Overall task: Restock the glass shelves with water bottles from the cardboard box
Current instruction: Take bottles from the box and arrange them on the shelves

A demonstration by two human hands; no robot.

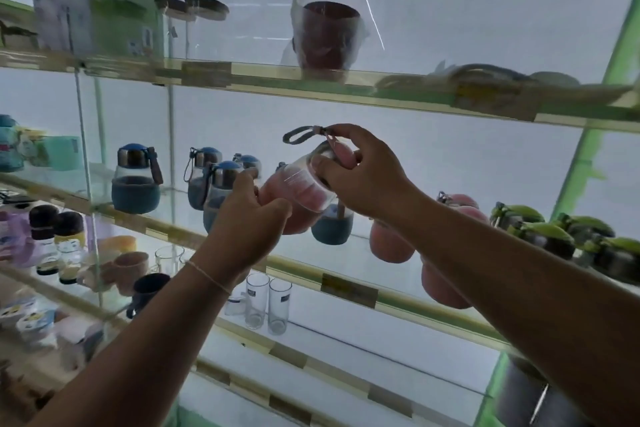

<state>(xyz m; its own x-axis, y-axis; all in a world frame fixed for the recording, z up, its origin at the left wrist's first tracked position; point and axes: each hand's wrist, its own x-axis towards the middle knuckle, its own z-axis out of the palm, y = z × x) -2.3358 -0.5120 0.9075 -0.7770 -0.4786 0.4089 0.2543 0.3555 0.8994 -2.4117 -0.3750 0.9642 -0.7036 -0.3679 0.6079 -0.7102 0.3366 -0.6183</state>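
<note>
My left hand [251, 215] grips the pink sleeve of the water bottle [298, 194], tilted between my hands in front of the middle glass shelf [349, 282]. My right hand [360, 173] pinches its cap end, seemingly; blue bottles [135, 180] stand beyond my left fingers.

The middle glass shelf [349, 282] carried blue bottles [135, 180] at the left, pink bottles [391, 243] right of centre and green-capped ones [550, 236] at the far right. The lower shelf [287, 357] carried two clear glasses [268, 302]. The top shelf [311, 74] carried a wrapped red cup [327, 36].
</note>
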